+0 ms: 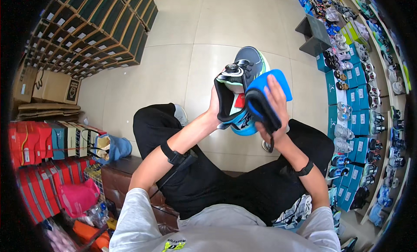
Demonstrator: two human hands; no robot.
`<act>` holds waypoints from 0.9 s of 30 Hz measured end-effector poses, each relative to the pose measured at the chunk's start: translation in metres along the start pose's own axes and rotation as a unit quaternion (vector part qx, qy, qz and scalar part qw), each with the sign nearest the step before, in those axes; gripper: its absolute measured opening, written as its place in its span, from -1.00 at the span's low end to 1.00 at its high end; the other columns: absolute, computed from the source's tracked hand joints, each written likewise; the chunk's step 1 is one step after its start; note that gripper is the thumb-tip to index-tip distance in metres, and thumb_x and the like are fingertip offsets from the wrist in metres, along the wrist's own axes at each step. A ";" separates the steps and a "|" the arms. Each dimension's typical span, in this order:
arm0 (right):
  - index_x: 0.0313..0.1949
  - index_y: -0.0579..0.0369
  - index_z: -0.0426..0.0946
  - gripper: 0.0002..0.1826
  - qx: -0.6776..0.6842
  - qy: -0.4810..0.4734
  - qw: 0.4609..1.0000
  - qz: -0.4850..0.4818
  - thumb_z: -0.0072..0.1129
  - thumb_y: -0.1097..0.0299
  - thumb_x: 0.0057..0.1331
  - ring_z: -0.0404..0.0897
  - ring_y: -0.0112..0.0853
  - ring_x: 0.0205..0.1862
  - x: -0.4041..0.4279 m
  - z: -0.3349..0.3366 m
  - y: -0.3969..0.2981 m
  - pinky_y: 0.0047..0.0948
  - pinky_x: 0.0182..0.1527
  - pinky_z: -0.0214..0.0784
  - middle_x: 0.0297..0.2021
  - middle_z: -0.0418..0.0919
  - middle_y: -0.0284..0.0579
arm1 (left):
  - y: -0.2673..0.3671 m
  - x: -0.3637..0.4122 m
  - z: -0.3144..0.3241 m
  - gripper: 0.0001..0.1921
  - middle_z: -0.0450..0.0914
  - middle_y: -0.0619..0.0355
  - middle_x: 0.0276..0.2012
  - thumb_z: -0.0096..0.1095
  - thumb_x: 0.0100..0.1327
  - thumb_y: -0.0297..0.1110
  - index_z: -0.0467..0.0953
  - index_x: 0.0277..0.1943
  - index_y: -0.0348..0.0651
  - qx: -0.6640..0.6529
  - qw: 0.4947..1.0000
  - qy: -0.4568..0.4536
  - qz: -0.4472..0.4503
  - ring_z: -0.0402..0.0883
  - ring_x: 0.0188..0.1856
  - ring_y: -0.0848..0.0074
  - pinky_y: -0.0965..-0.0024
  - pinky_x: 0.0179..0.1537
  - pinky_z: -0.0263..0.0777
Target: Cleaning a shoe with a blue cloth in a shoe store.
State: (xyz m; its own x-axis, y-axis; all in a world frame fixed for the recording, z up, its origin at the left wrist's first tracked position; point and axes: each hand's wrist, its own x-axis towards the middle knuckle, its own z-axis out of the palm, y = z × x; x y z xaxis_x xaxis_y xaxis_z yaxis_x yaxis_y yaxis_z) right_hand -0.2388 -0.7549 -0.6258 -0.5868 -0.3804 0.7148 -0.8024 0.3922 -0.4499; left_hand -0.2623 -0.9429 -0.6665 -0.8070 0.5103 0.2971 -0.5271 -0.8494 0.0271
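Observation:
My left hand (214,103) grips a sneaker (252,61) from its left side, above the floor between my knees. The shoe has a dark grey toe, pale green trim, a black dial on its tongue and a bright blue heel. Its black-lined opening faces me, with a red tag (239,100) visible inside. My right hand (276,105) is closed around a blue and black soft pad or mitt (265,99) with a dark strap. This pad overlaps the shoe's right side in view; whether they touch is unclear. Part of the left fingers is hidden behind the shoe.
Stacked dark shoeboxes (107,20) stand at the far left, above cardboard boxes (53,87). Red boxes (29,141) and a denim bag (119,147) are beside the brown bench (114,175). Shelves with many shoes (374,102) line the right, near a grey stand (312,35).

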 end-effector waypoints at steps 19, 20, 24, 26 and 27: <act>0.19 -0.30 0.63 -0.62 -0.046 -0.049 0.987 -0.147 0.16 0.19 0.39 0.49 -0.29 0.34 -0.013 0.000 -0.016 -0.21 0.45 0.10 0.29 0.57 -0.18 | 0.004 -0.002 -0.014 -0.31 0.57 -0.05 0.25 -0.18 0.51 0.27 0.46 0.34 -0.15 -0.048 0.996 0.076 0.010 0.56 0.25 0.21 0.13 0.38 0.36; 0.19 -0.17 0.63 -0.59 -0.047 -0.047 0.987 -0.146 0.19 0.19 0.36 0.49 -0.16 0.35 -0.013 0.000 -0.012 -0.11 0.41 0.16 0.30 0.54 -0.03 | 0.002 -0.002 -0.015 -0.32 0.56 -0.04 0.27 -0.19 0.51 0.27 0.45 0.34 -0.13 -0.035 0.996 0.079 0.014 0.56 0.25 0.22 0.13 0.38 0.36; 0.23 0.09 0.57 -0.47 0.012 -0.036 0.998 -0.054 0.26 0.12 0.34 0.45 0.05 0.38 -0.004 -0.001 -0.009 0.02 0.39 0.20 0.32 0.48 0.19 | 0.000 -0.007 -0.005 -0.32 0.53 -0.03 0.29 -0.25 0.51 0.28 0.43 0.35 -0.10 0.061 0.988 0.144 0.003 0.54 0.29 0.22 0.13 0.39 0.35; 0.28 0.18 0.52 -0.35 0.022 -0.025 0.999 -0.023 0.29 0.03 0.32 0.42 0.09 0.40 0.003 -0.003 -0.005 0.05 0.42 0.15 0.35 0.44 0.24 | -0.007 -0.006 0.007 -0.32 0.54 -0.02 0.28 -0.26 0.52 0.26 0.42 0.36 -0.10 0.104 0.969 0.224 0.011 0.53 0.30 0.24 0.13 0.39 0.35; 0.29 0.20 0.50 -0.32 0.011 -0.026 1.000 -0.004 0.30 0.00 0.32 0.41 0.11 0.40 0.007 -0.003 -0.003 0.06 0.43 0.14 0.35 0.42 0.26 | -0.011 -0.004 0.023 -0.33 0.54 -0.02 0.28 -0.26 0.53 0.25 0.42 0.36 -0.11 0.164 0.937 0.308 0.026 0.53 0.30 0.26 0.13 0.39 0.35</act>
State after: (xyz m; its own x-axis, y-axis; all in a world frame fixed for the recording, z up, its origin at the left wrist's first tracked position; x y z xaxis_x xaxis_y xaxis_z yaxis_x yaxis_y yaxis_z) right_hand -0.2401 -0.7560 -0.6177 -0.5848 -0.4263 0.6902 -0.8089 0.3701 -0.4568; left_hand -0.2465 -0.9386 -0.6458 -0.8831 0.3627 -0.2976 -0.4544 -0.8192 0.3499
